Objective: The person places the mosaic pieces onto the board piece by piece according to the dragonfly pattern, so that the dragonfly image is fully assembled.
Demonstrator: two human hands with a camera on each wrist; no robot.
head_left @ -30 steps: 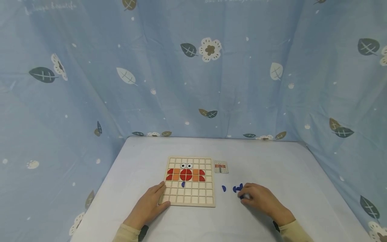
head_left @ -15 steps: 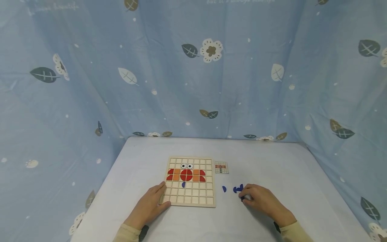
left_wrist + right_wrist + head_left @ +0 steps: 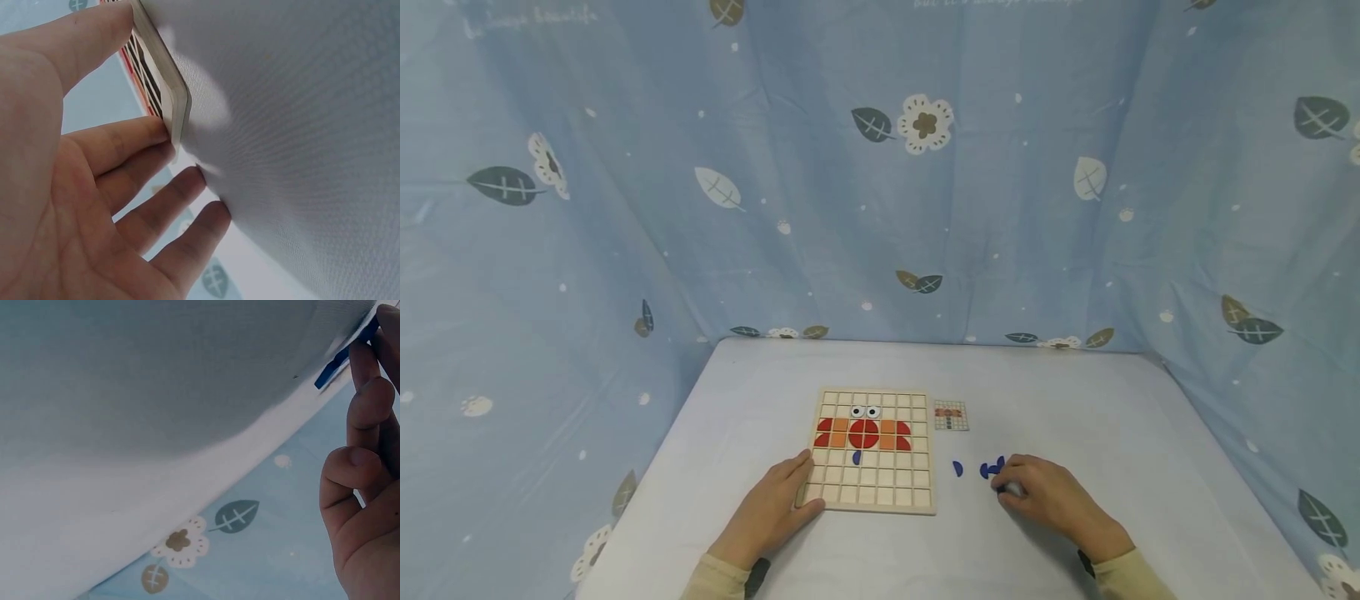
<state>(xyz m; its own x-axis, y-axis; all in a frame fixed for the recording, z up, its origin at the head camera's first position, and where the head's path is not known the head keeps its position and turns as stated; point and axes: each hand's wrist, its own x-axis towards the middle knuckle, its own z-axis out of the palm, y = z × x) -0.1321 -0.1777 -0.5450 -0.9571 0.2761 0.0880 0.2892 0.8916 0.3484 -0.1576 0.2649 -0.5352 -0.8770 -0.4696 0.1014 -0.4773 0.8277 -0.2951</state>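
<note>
A square wooden grid board [image 3: 897, 497] lies left of the table's middle. On it, red and orange puzzle pieces [image 3: 863, 433] form a pattern, with two eye pieces [image 3: 866, 412] above and one blue piece [image 3: 857, 457] below. My left hand [image 3: 772, 510] touches the board's near left corner, its fingers fairly straight along the left side and its thumb at the near edge. To the right, my right hand [image 3: 1043, 492] has curled fingertips on a blue puzzle piece [image 3: 369, 330], partly hidden by the fingers. Several blue pieces [image 3: 992, 469] lie beside those fingertips.
A small pattern card [image 3: 951, 415] lies right of the board. Between board and right hand sits a single blue piece [image 3: 957, 468]. The white tabletop [image 3: 1060, 392] ends at a blue printed curtain [image 3: 820, 208] behind and at both sides.
Almost nothing differs. The head view has shifted very slightly, while both hands, the board and the loose pieces keep their places.
</note>
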